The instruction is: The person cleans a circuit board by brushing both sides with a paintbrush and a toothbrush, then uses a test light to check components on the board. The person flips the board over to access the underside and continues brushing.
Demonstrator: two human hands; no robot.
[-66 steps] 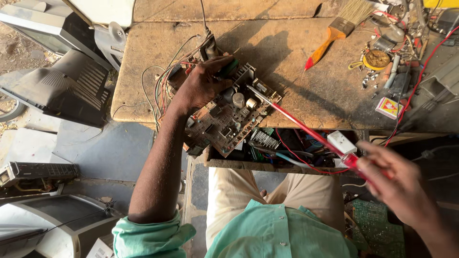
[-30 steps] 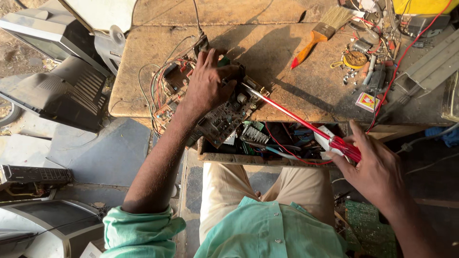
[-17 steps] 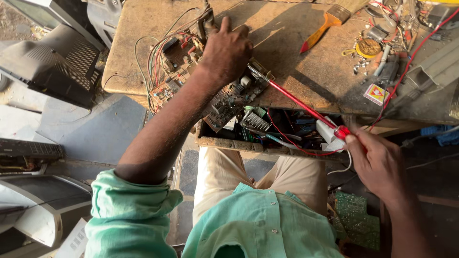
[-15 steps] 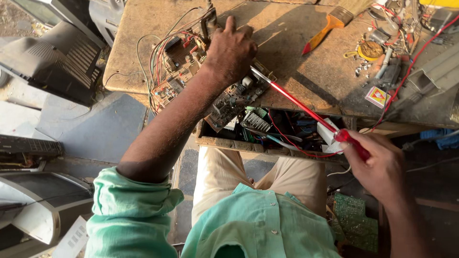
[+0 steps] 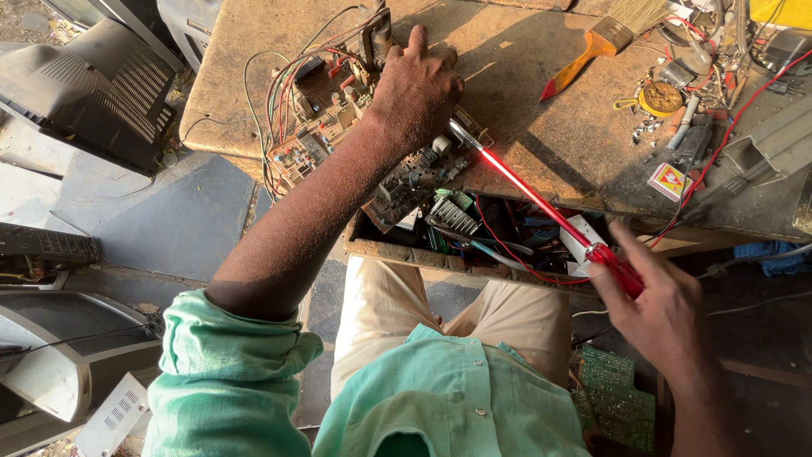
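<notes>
A circuit board (image 5: 372,135) thick with components and loose wires lies on the worn wooden workbench (image 5: 541,144), its near edge jutting over an open drawer (image 5: 499,241) full of parts. The left hand (image 5: 416,89) presses palm-down on the board, fingers spread and curled over its far side, the bare forearm stretched out straight from a rolled green sleeve (image 5: 224,372). The right hand (image 5: 664,309), drawn back near the body, pinches the red handle of a long screwdriver (image 5: 541,199) whose metal tip meets the board beside the left hand; a paintbrush (image 5: 605,42) lies farther back.
</notes>
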